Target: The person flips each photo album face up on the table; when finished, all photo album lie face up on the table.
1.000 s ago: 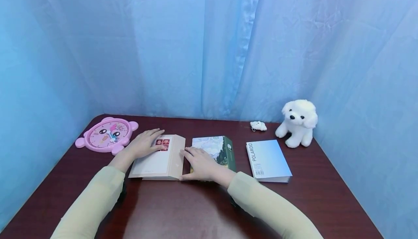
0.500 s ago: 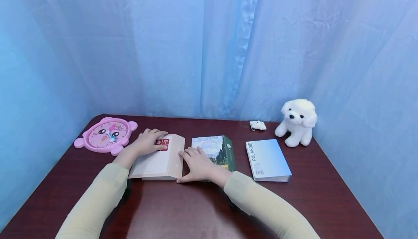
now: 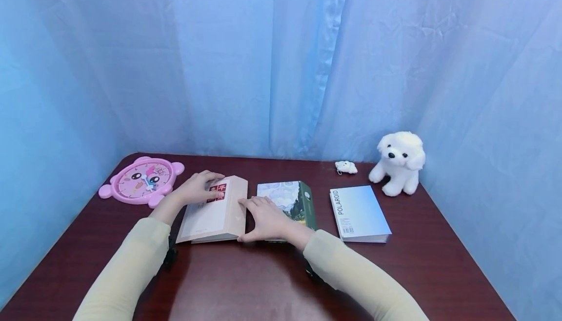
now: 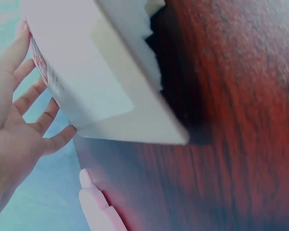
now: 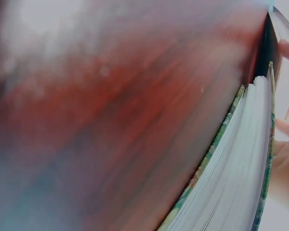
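A cream hardcover book [image 3: 210, 219] with a red square label lies at the left middle of the table in the head view. Its far side is tilted up a little. My left hand [image 3: 195, 189] is at its far left side, bent fingers on the edge; in the left wrist view the fingertips [image 4: 69, 129] meet the cover's edge. My right hand [image 3: 269, 217] reaches over the green painted-cover book [image 3: 285, 199], thumb and forefinger spread against the cream book's spine side. In the right wrist view the green book's page block [image 5: 241, 159] shows. The cream book's underside is hidden.
A pink bear-shaped clock [image 3: 142, 182] lies at the left. To the right are a blue-white POLAROID album [image 3: 362, 211], a small white knitted-looking item [image 3: 346, 167] and a white plush dog [image 3: 399, 165]. Blue curtains [image 3: 228, 67] surround the dark red table [image 3: 246, 282].
The cream book's far side has risen and its cover tilts more, with my left fingers now bent over the edge. My right hand has shifted slightly left against the spine.
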The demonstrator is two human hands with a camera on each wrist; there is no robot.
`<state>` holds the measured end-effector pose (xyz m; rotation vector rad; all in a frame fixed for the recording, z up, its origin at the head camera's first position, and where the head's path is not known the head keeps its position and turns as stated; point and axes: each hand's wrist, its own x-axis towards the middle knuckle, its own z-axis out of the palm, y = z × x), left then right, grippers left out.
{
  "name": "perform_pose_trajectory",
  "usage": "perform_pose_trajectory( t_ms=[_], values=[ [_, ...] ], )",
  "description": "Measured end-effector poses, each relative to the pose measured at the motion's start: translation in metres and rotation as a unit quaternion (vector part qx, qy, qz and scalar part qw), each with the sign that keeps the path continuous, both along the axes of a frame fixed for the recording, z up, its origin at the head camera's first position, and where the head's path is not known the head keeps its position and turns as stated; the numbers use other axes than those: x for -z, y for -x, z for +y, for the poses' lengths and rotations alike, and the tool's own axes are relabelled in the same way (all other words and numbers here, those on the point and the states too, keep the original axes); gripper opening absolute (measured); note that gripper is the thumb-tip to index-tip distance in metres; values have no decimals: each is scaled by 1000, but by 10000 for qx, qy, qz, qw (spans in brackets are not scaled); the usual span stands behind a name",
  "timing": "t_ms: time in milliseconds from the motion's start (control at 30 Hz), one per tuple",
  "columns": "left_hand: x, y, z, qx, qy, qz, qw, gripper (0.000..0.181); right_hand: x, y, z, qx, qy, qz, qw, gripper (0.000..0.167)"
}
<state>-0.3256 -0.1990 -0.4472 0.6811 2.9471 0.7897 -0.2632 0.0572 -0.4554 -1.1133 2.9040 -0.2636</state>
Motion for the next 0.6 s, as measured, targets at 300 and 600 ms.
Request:
perform_pose_trajectory(
  t_ms=[300,600],
  values=[
    [-9,2,2,10,-500,-163,9986,68,-9,3,6,-52,642,-293,9975,91],
    [-17,-1,3,-48,-733,-364,9966,69,-17,1,8,-94,1387,-640,9882,90]
  ],
)
